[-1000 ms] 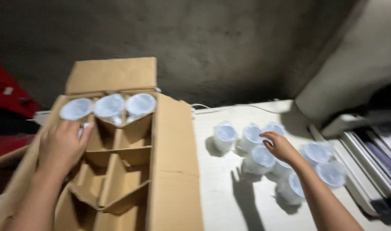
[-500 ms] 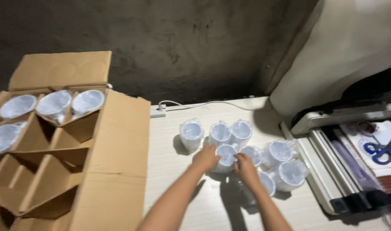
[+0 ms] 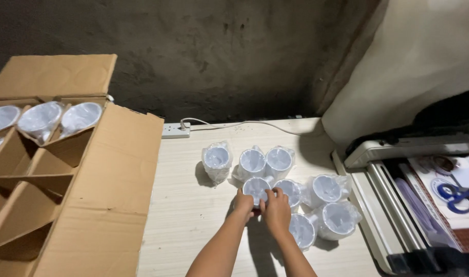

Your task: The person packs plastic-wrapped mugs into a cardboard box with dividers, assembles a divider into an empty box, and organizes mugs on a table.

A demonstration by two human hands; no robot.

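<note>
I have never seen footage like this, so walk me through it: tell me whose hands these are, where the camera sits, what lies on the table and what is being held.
There is no machine here. The camera sits on a person's head and looks down, so the two bare arms reaching in from the bottom are that person's own. The left hand and the right hand both close around one plastic-wrapped white mug. Seven more wrapped mugs stand clustered around it on the pale wooden table. On the left is an open cardboard box with dividers; a few cells at its far end hold mugs. A white power strip lies by the wall. At right is a flat machine with blue scissors on it.
</note>
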